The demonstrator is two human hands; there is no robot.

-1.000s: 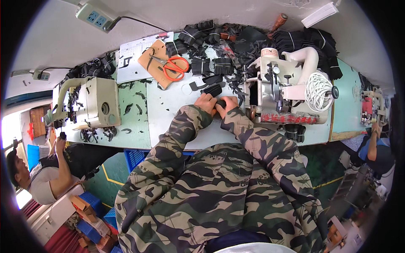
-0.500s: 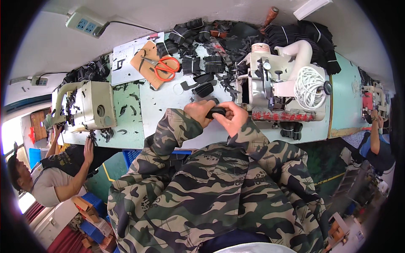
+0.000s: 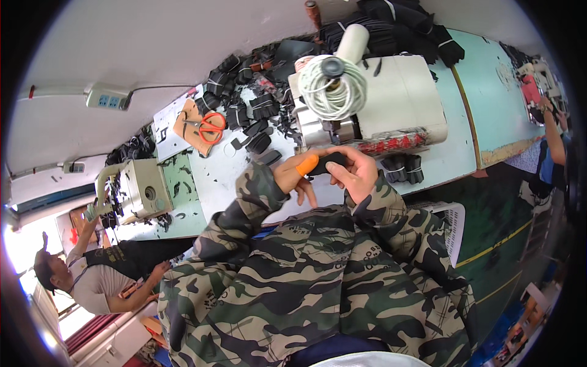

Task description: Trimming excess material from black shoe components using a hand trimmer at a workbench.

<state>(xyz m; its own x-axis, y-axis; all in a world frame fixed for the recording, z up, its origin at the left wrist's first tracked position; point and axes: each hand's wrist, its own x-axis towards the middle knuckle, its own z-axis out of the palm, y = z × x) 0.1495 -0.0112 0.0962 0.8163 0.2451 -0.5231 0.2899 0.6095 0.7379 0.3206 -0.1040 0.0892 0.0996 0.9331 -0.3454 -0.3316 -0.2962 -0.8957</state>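
A small dark piece of black material (image 3: 323,168), perhaps leather or cloth, is held between my two hands just in front of the bench machine. My left hand (image 3: 295,177) wears an orange cover on its thumb (image 3: 307,164), which presses the piece's left end; its lower fingers hang loosely. On the other end, my right hand (image 3: 358,172) pinches the piece between thumb and curled fingers. Close beyond my left hand, several loose black pieces (image 3: 258,144) lie on the pale bench (image 3: 217,171). The exact shape of the held piece is partly hidden by my fingers.
The cream machine (image 3: 403,92), with a coil of white cord (image 3: 333,88), stands just beyond my right hand. Orange-handled scissors (image 3: 211,128) rest on brown card (image 3: 192,131). Tied black bundles (image 3: 264,106) crowd the back. A co-worker (image 3: 101,281) is at the left.
The view has turned toward the right, and the machine appears nearer the middle. My left hand has rolled over, bringing its orange thumb cover into sight. Both hands still grip black material.
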